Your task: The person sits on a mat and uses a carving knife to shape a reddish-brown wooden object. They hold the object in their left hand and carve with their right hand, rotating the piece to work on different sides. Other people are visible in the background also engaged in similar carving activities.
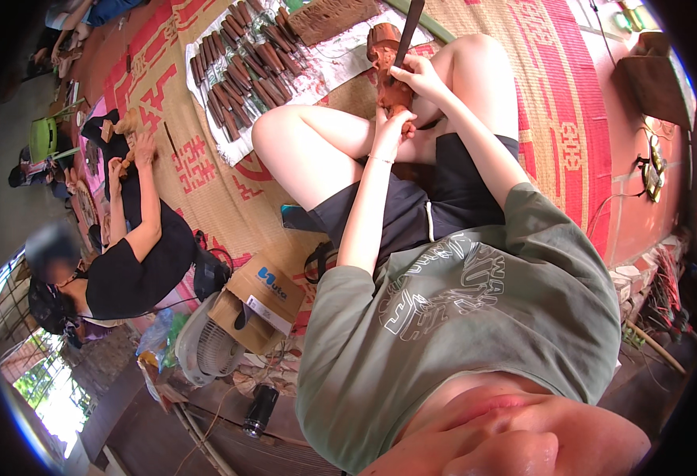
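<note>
A reddish-brown carved wooden figure (397, 97) stands tilted between my bent legs. My left hand (394, 133) is closed around its lower end. Higher up, my right hand (421, 79) grips a long, flat, dark file (411, 30), which points away from me and lies against the carving's right side. The file's lower end is hidden by my fingers. Beyond my left knee, a white cloth (223, 145) carries rows of carving chisels (265, 57) with brown wooden handles.
A rough brown block (333, 19) lies at the cloth's far edge. A patterned red and tan mat (551, 103) spreads beneath me. To my left, another person (138, 262) works on a lighter wooden piece. Near my left elbow stand a cardboard box (255, 305) and a fan (206, 345).
</note>
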Available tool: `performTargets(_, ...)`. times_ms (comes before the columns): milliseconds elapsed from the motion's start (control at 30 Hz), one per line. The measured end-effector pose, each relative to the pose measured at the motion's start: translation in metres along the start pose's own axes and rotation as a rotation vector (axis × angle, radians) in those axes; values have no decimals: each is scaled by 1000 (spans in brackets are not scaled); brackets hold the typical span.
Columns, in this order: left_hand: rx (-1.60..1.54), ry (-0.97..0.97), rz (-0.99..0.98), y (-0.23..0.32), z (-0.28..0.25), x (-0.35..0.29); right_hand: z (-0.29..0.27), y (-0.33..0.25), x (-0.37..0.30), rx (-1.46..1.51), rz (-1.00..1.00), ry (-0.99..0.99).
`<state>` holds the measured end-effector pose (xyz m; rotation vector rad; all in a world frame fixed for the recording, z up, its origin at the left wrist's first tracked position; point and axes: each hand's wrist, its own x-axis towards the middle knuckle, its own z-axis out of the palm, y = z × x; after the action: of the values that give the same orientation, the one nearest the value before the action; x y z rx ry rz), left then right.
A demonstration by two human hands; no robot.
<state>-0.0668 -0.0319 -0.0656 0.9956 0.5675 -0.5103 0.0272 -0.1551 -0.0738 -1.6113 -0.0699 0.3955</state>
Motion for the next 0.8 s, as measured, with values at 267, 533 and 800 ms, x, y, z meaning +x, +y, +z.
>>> performTargets(267, 16, 13, 20, 4, 6, -6, 3, 8, 2, 108, -238, -63)
performTargets(533, -13, -8, 1, -6, -2, 5, -1, 9, 3, 47, -87, 36)
performTargets(800, -115, -21, 51, 2, -3, 2, 4, -2, -3, 109, -29, 131)
